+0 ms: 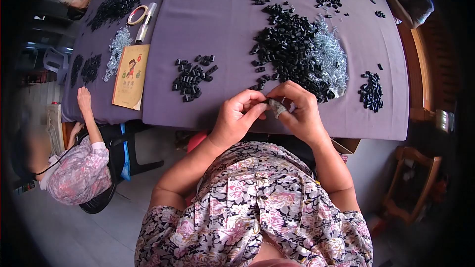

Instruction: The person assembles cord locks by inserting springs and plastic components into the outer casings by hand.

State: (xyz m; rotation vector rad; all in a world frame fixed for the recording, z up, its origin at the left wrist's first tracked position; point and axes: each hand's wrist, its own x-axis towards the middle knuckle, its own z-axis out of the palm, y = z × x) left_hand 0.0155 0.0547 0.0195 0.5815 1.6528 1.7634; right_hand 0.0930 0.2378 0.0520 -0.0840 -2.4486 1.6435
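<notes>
Just over the near edge of the table, my left hand (pixel 237 117) and my right hand (pixel 299 112) meet fingertip to fingertip. Both pinch a small black piece (pixel 267 101), mostly hidden by the fingers. A greyish cover (pixel 278 107) wraps my right thumb. Right behind my hands lies a large heap of short black cylindrical parts (pixel 286 44). A pile of thin, shiny clear or silvery bits (pixel 329 59) rests against its right side. Smaller groups of the black parts lie to the left (pixel 190 80) and to the right (pixel 371 91).
A purple cloth (pixel 198 24) covers the table. On its left part are a yellow booklet (pixel 130 76), a tape roll (pixel 137 15), a clear roll (pixel 146 22) and more piles. Other people sit at the left (pixel 79 173), far left and far right. A wooden chair (pixel 410 183) stands at lower right.
</notes>
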